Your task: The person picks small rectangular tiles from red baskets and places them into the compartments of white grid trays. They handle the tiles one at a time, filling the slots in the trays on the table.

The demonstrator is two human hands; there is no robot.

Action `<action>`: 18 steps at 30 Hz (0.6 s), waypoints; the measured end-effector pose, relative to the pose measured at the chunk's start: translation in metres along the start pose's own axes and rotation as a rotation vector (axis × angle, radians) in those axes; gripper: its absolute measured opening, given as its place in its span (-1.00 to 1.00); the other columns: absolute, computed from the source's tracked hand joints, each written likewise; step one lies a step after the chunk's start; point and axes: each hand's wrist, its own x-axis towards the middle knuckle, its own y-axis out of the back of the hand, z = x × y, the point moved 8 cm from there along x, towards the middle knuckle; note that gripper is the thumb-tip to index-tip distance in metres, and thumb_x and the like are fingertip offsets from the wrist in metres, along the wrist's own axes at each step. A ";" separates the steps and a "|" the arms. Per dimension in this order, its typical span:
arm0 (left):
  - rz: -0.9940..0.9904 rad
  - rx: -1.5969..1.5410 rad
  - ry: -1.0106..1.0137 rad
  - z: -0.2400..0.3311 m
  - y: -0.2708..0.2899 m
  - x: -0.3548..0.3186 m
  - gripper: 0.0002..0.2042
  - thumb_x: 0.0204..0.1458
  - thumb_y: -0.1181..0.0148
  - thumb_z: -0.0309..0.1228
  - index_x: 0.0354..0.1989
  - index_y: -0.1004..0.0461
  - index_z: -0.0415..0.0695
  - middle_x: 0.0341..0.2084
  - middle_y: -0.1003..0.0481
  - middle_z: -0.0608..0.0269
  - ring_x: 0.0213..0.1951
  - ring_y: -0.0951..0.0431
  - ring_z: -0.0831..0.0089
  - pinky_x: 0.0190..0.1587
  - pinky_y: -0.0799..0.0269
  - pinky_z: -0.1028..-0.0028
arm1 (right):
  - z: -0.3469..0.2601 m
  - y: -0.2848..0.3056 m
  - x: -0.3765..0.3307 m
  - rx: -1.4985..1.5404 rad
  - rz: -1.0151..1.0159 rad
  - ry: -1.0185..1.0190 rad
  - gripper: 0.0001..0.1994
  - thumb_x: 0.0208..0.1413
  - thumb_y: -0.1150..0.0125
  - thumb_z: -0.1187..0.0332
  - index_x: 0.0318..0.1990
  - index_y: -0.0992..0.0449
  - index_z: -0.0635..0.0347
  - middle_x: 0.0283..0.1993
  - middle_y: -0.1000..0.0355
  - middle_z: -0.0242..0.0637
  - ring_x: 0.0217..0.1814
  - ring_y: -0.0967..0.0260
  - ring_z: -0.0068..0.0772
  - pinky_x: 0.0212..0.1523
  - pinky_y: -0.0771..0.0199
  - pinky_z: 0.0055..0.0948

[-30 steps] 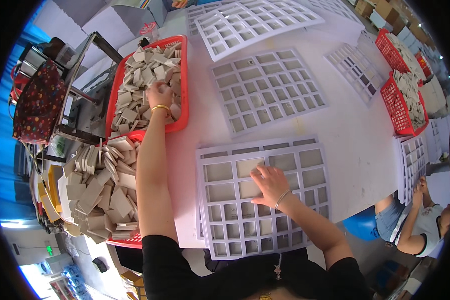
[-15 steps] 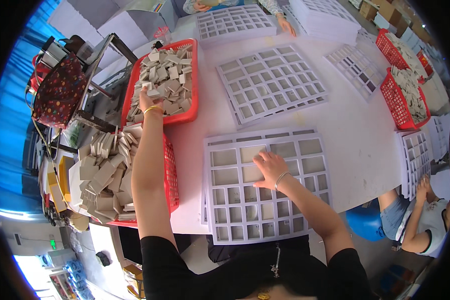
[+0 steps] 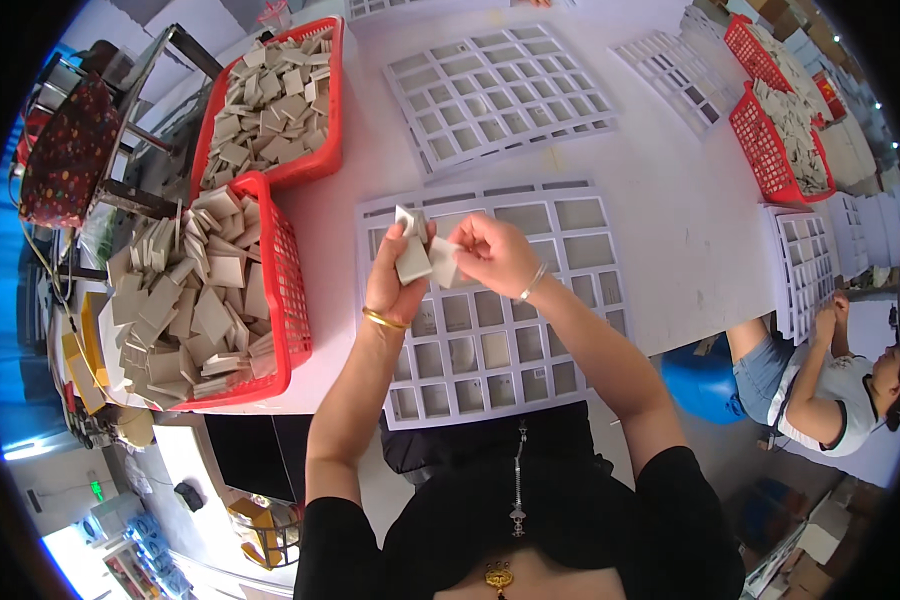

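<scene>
My left hand (image 3: 390, 280) is closed around several small grey-white cardboard pieces (image 3: 413, 260). Thumb and fingers of my right hand (image 3: 500, 255) pinch one light cardboard piece (image 3: 444, 262) right beside them. Both hands hover over a white grid frame (image 3: 490, 413) at the table's front edge, hiding part of its upper left compartments. Some of its compartments hold light pieces, while others show a greyer backing. Another frame lies under it, showing at the far edge.
Left of the frame stand a near red basket (image 3: 291, 300) and a far red basket (image 3: 334, 110), both heaped with cardboard pieces. More grid frames (image 3: 500, 90) lie farther back. Red baskets (image 3: 755, 150) stand at the right, near a seated person (image 3: 820, 390) holding a frame.
My left hand has come from the far red basket to the frame, now holding pieces. My right hand has lifted off the frame and pinches a piece. The view has shifted.
</scene>
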 end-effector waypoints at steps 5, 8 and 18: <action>0.093 -0.027 -0.055 0.001 0.041 -0.037 -0.81 0.11 0.10 -0.58 -0.12 -0.32 -0.10 -0.05 -0.35 0.17 0.08 -0.38 0.19 -0.07 -0.47 0.33 | 0.012 -0.004 -0.039 -0.494 0.041 0.008 -0.81 -0.04 -0.25 0.48 -0.24 -0.43 0.16 -0.43 -0.48 -0.34 -0.45 -0.43 -0.46 -0.43 -0.39 -0.47; 0.064 0.185 -0.055 0.001 0.051 -0.064 -0.83 0.13 0.09 -0.58 -0.14 -0.33 -0.10 -0.09 -0.38 0.14 0.06 -0.40 0.18 -0.18 -0.49 0.35 | 0.033 -0.017 -0.049 -0.730 -0.039 0.108 -0.81 -0.07 -0.28 0.46 -0.26 -0.46 0.12 -0.43 -0.48 -0.31 -0.47 -0.42 -0.38 -0.44 -0.38 -0.43; -0.001 0.432 -0.058 -0.012 0.072 -0.099 -0.84 0.12 0.04 -0.57 -0.15 -0.32 -0.07 -0.07 -0.39 0.08 -0.02 -0.46 0.23 -0.39 -0.52 0.47 | 0.019 -0.038 -0.047 -1.101 -0.011 0.352 -0.89 -0.24 -0.34 0.39 -0.49 -0.53 0.06 -0.09 -0.32 -0.30 -0.05 -0.27 -0.26 -0.12 -0.29 -0.27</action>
